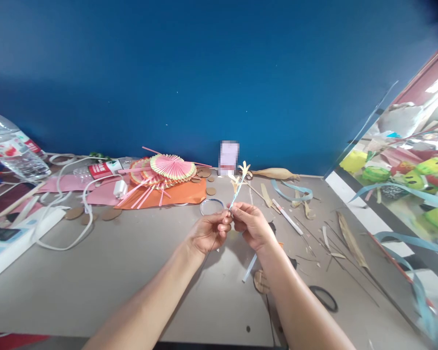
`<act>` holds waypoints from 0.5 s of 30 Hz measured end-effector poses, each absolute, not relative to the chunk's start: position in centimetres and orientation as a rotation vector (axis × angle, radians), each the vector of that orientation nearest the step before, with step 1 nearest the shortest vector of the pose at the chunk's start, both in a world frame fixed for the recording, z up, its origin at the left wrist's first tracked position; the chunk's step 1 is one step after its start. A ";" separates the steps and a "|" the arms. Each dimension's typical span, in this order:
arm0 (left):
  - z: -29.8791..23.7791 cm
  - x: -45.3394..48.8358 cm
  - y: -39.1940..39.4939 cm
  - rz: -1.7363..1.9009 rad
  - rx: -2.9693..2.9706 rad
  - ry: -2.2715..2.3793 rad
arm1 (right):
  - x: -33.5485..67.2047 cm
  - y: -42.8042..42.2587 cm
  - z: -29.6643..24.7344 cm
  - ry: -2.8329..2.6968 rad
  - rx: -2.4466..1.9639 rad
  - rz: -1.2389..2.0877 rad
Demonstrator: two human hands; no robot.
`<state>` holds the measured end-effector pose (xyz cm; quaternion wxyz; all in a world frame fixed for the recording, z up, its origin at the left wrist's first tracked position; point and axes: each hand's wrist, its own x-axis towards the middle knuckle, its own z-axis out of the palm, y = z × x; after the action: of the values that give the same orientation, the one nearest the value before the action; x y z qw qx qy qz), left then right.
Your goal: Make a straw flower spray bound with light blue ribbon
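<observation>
Both hands meet above the middle of the grey table. My right hand pinches the lower end of a thin blue-wrapped stem with small yellow paper petals at its top, held upright. My left hand is closed at the same spot on the stem's base, thumb and finger touching the right hand's fingertips. A silvery ring of tape sits just behind the left hand; whether the hand touches it is unclear.
Pink and yellow pleated paper fans lie on orange paper at the back. White cables and a plastic bottle are at left. Blue ribbon, leaf strips, sticks and a black loop lie at right. Colourful craft items fill the right edge.
</observation>
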<state>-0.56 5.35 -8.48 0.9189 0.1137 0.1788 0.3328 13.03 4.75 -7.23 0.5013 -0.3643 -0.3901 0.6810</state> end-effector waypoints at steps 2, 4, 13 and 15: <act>-8.5 -0.5 5.3 0.670 0.235 0.372 | 13.1 4.6 -7.2 -0.953 -0.864 1.667; -8.4 -0.5 5.2 0.668 0.263 0.405 | 13.1 4.5 -7.2 -0.955 -0.858 1.662; -7.7 0.5 4.6 1.169 1.397 1.135 | 12.8 5.0 -8.0 -1.000 -1.174 1.277; -7.9 0.7 4.2 1.245 1.723 1.278 | 12.6 5.0 -8.3 -1.015 -1.251 1.184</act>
<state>0.66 4.18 -7.89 0.3246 0.6570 0.4874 0.4748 12.55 5.04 -8.26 0.5407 -0.5264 -0.4271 0.4981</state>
